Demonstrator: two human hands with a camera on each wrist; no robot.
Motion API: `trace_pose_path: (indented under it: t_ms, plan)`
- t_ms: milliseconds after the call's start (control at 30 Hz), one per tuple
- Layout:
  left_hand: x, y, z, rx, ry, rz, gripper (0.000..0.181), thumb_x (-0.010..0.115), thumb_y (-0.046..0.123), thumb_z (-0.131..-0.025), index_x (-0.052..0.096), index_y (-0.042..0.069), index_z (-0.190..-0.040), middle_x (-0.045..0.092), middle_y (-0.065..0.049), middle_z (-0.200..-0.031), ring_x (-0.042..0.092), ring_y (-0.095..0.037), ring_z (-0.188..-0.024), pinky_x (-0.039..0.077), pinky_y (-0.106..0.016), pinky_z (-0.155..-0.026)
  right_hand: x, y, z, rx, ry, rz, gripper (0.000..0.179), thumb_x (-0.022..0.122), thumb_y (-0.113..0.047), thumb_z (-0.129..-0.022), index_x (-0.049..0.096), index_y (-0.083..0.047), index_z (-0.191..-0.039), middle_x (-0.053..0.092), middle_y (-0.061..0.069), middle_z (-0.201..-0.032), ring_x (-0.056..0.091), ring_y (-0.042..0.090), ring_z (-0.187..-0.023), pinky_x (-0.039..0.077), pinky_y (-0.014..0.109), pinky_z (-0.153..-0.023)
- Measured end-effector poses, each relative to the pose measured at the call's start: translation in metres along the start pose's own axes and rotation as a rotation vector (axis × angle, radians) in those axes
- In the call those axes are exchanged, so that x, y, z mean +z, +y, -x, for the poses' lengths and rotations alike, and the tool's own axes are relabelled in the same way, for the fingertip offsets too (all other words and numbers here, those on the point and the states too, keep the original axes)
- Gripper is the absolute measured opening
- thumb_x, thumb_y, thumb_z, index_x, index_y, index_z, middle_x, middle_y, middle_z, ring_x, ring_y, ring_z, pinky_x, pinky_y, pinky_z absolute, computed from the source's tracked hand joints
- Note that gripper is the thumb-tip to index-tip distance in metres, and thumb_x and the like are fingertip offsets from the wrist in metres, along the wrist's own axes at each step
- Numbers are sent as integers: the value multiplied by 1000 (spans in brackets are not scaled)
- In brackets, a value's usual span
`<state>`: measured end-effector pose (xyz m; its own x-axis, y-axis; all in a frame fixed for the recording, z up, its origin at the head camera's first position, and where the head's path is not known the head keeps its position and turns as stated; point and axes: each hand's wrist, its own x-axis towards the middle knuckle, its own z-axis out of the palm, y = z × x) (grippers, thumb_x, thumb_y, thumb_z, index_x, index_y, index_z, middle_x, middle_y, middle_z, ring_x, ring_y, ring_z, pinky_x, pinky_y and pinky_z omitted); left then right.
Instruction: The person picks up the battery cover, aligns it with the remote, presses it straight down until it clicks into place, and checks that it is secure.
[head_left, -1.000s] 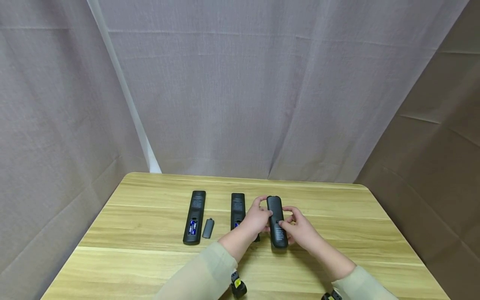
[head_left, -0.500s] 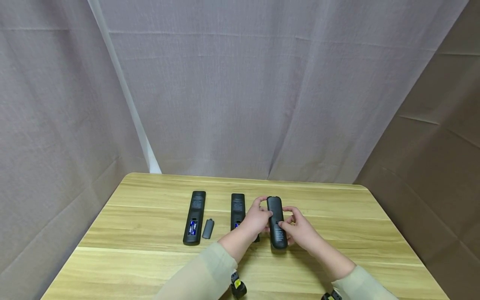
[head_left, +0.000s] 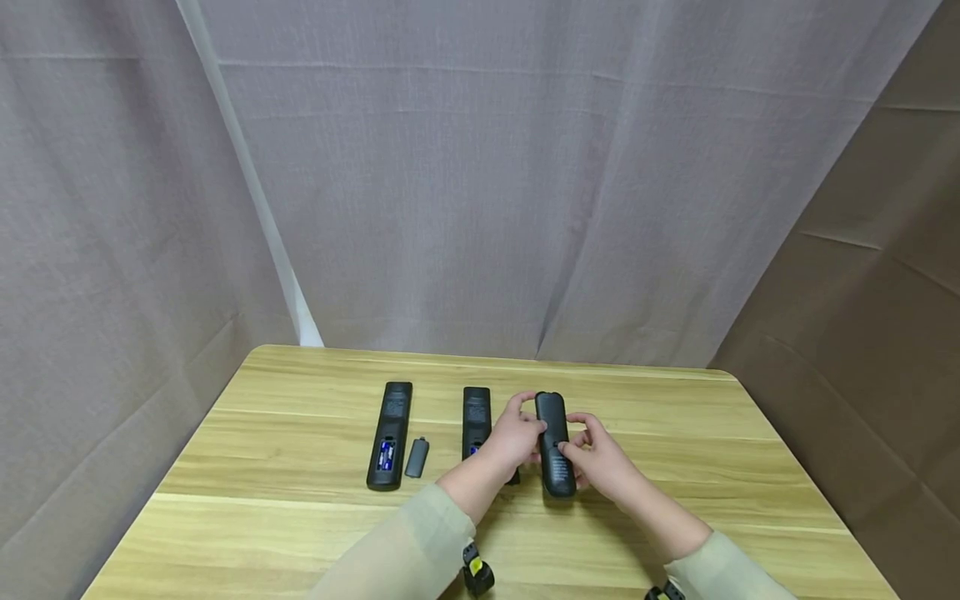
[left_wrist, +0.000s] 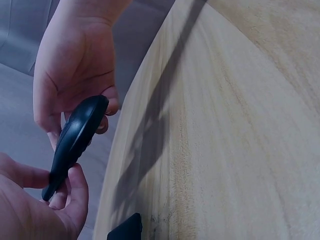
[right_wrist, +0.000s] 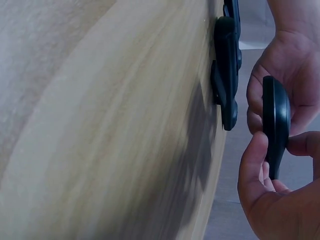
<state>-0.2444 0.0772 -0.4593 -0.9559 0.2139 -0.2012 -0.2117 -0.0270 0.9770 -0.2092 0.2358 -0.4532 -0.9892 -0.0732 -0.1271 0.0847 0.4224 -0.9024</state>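
Observation:
A black remote control (head_left: 555, 467) is held back side up above the table, with small print on its lower back. My left hand (head_left: 512, 437) grips its left edge near the upper half, thumb on the back. From the other side my right hand (head_left: 600, 457) holds it, the thumb pressing the back near the middle. In the left wrist view the remote (left_wrist: 75, 132) is seen edge-on between both hands. The right wrist view also shows the remote (right_wrist: 276, 115) lifted off the table, fingers underneath it.
On the wooden table (head_left: 300, 533) lies a second remote (head_left: 476, 412), partly behind the left hand, with blue batteries showing. Farther left lies a third remote (head_left: 390, 417) with blue batteries (head_left: 386, 455) in its uncovered compartment, and a loose battery cover (head_left: 417, 457) beside it. Curtains (head_left: 450, 208) hang behind.
Almost nothing differs. Both hands keep their hold on the remote, the right thumb stays on its back, and the remotes on the table have not moved.

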Motion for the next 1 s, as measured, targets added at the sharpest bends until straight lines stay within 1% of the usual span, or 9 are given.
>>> trace_pose_path:
  t_ms: [267,533,667,833,1000]
  plan:
    - [1,0,-3,-7,-2,-4,53,56,8,-99,40,20,-149,62,-7,-110,64,-24,-76,57,-43,-66,-1,3,0,1,12,2,52,57,-8,-97,37,-3,-144,55,15,-98,59,23,-64,57,43,-59]
    - [3,1,-8,-13,7,-22,53,56,8,-100,39,19,-149,61,-8,-110,63,-23,-76,57,-42,-65,-3,8,-2,-6,51,49,49,60,-12,-96,42,-1,-141,58,15,-98,61,23,-64,55,41,-57]
    - [5,0,-14,-15,10,-24,54,55,8,-99,38,18,-150,61,-8,-110,62,-23,-74,57,-38,-59,-7,11,-1,-8,69,52,48,60,-11,-96,43,0,-140,58,14,-96,60,24,-65,54,38,-54]
    - [7,-1,-20,-21,33,-35,55,56,6,-98,39,19,-149,60,-9,-110,63,-23,-72,54,-32,-51,-12,14,2,-15,78,72,45,59,-8,-96,45,1,-137,57,15,-91,58,26,-64,51,34,-51]
    - [11,-1,-25,-31,47,-66,55,56,5,-98,40,21,-148,61,-9,-111,62,-23,-69,54,-31,-48,-18,17,5,-18,74,97,44,60,-9,-96,46,2,-136,56,14,-90,57,25,-63,49,31,-49]
